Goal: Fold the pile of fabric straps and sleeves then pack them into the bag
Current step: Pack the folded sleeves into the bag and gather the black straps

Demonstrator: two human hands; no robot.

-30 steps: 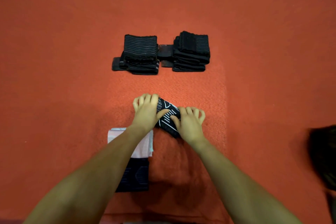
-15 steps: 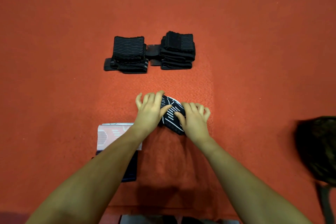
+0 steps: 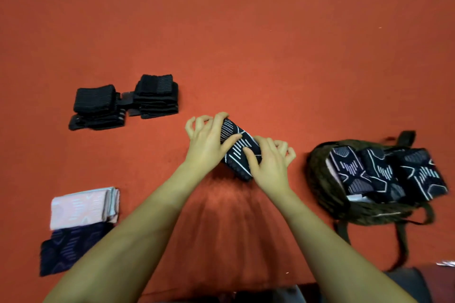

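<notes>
A folded black sleeve with white line pattern sits just above the red carpet at centre. My left hand grips its far left end and my right hand grips its near right end. To the right lies an open dark bag with three folded patterned sleeves standing inside. Two stacks of folded black straps rest at the far left. A folded pink sleeve lies on a dark purple-patterned one at the near left.
Red carpet covers the whole floor. The bag's straps trail toward me at the right. Dark clothing shows at the bottom edge, with a small shiny scrap at the right edge.
The view has swung to the right, bringing the open bag into sight. Both hands have moved rightward with the black patterned sleeve and lifted their fingers around it.
</notes>
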